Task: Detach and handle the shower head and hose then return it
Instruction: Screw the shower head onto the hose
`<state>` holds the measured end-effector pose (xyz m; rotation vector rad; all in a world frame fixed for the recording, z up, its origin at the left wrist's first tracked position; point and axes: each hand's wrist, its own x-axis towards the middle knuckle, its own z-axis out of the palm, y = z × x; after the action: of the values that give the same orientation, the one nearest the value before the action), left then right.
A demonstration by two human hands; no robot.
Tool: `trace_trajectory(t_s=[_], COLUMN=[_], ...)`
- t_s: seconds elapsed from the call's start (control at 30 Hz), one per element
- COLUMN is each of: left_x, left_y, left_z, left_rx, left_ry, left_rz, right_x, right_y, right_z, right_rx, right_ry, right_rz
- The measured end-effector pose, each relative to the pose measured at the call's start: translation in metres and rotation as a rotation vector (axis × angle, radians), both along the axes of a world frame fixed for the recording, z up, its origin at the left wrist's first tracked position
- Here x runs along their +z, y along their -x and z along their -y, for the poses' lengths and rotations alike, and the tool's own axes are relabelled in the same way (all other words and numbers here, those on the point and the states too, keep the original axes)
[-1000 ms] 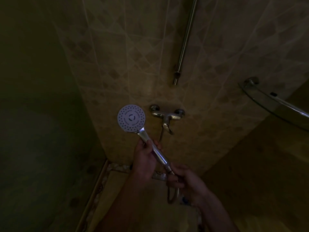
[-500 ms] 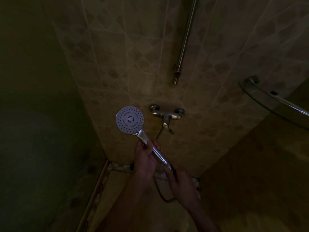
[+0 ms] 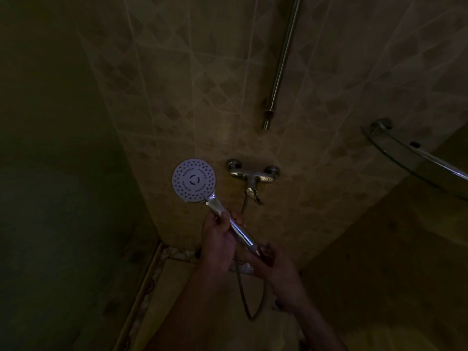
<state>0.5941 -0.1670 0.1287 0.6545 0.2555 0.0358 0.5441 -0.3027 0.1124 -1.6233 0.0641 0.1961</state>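
A round white shower head (image 3: 194, 180) with a chrome handle faces me in this dim shower stall. My left hand (image 3: 217, 239) is wrapped around the upper part of the handle. At the handle's lower end, where the hose joins it, my right hand (image 3: 274, 264) is closed on the fitting. The dark hose (image 3: 247, 300) hangs in a loop below both hands and runs up to the wall mixer tap (image 3: 253, 174).
A chrome slide rail (image 3: 282, 59) runs up the tiled wall above the tap. A glass corner shelf (image 3: 415, 158) juts out at the right. A dark wall closes the left side, and the shower floor edge (image 3: 144, 279) lies below.
My right hand has slid up from the hose loop to the base of the handle. The shower head has shifted slightly left and the hose loop hangs lower.
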Motion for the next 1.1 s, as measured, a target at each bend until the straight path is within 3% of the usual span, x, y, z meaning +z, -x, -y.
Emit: trace_trajectory(t_s=[0.13, 0.2, 0.23, 0.33, 0.4, 0.6, 0.73, 0.9, 1.03, 1.1], left_x=[0.006, 0.009, 0.009, 0.008, 0.007, 0.008, 0.012, 0.013, 0.011, 0.010], left_y=[0.001, 0.002, 0.003, 0.004, 0.003, 0.005, 0.004, 0.005, 0.007, 0.006], left_z=[0.000, -0.002, -0.002, -0.003, -0.002, -0.003, -0.005, -0.004, -0.005, -0.006], left_rx=[-0.017, -0.035, -0.045, -0.079, -0.080, -0.046, -0.022, -0.010, -0.010, -0.010], left_ry=[-0.017, -0.040, -0.032, 0.022, 0.027, -0.010, -0.027, -0.019, -0.022, -0.003], left_rz=[0.032, 0.071, 0.088, 0.108, 0.102, 0.068, 0.042, 0.024, 0.039, 0.047], right_x=[0.000, 0.004, 0.008, 0.010, 0.010, 0.004, 0.006, 0.017, 0.015, 0.017], right_y=[0.010, 0.011, 0.010, -0.001, -0.003, 0.003, 0.007, 0.006, 0.005, 0.006], right_z=[0.001, 0.000, 0.002, 0.008, 0.010, 0.002, -0.003, 0.000, -0.005, -0.009], right_rx=[0.050, 0.115, 0.153, 0.214, 0.218, -0.016, -0.083, 0.111, 0.056, 0.028], right_ry=[0.440, 0.487, 0.347, -0.325, -0.440, -0.011, -0.007, 0.027, 0.116, 0.245], right_rz=[0.282, 0.239, 0.113, -0.319, -0.402, -0.098, 0.073, 0.006, -0.061, 0.006])
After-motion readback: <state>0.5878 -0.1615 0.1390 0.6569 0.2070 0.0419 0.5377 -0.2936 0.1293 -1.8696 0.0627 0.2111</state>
